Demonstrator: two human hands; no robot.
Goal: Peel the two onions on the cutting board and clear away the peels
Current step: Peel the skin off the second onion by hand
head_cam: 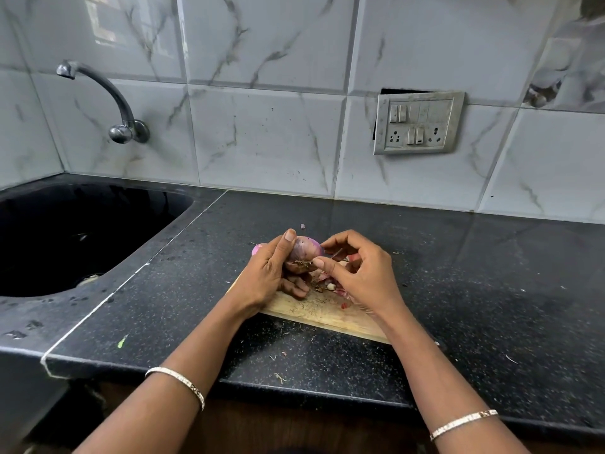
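While above the board (327, 314), onion (302, 250) within left grip (268, 273)

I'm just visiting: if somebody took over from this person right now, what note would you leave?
Left hand grips the onion above the cutting board.
Right hand pinches at its root end.
Loose peels lie on the board; a pink rounded shape behind the left hand may be the second onion.
Done: peeling started. Left: finish peeling, clear the peels.

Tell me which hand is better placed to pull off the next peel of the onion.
Probably the right hand: its fingertips pinch the root end of the onion, which the left hand grips.
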